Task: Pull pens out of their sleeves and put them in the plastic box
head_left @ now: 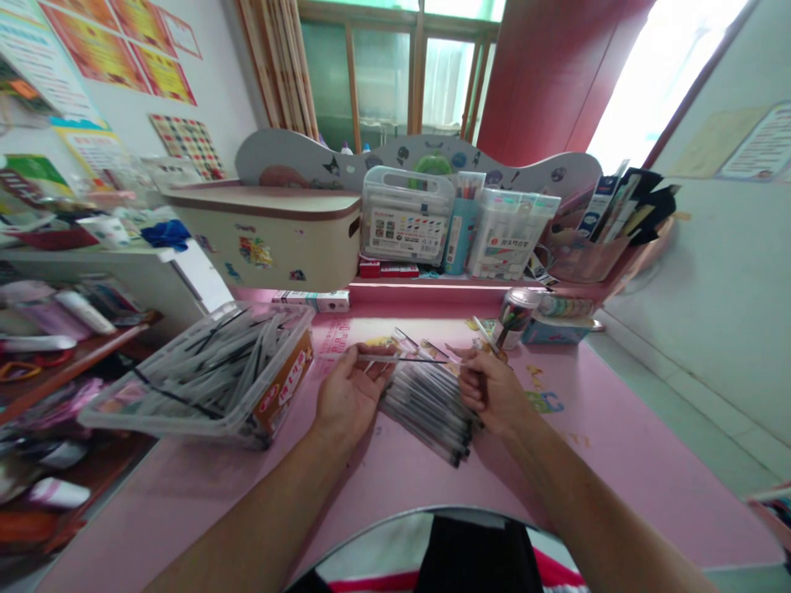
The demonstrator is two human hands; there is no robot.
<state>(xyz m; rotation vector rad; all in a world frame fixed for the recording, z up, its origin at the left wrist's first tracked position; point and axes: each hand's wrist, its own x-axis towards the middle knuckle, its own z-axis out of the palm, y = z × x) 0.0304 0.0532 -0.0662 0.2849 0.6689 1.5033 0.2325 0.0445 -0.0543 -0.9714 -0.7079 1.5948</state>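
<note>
Above the pink desk (pixel 624 445), a thin pen (pixel 423 360) is held up between the two hands, its long axis running almost level from side to side. By the left hand (pixel 351 397) it is pinched between thumb and fingers, the palm partly turned up. Its dark end is pointed at the right hand (pixel 493 395) and lies just beside those fingertips; whether it is touched by them cannot be told. The right fingers are curled in, and a white stick (pixel 485 335) is gripped there, tilted upward. Below the pen and between the hands, a pile (pixel 426 412) of similar pens is laid on the desk, slanted from far left to near right, with dark ends toward the person. Its right edge is partly covered by the right hand, the nearer of the two. To the left, a clear tub (pixel 290 387) is filled with more pens.
</note>
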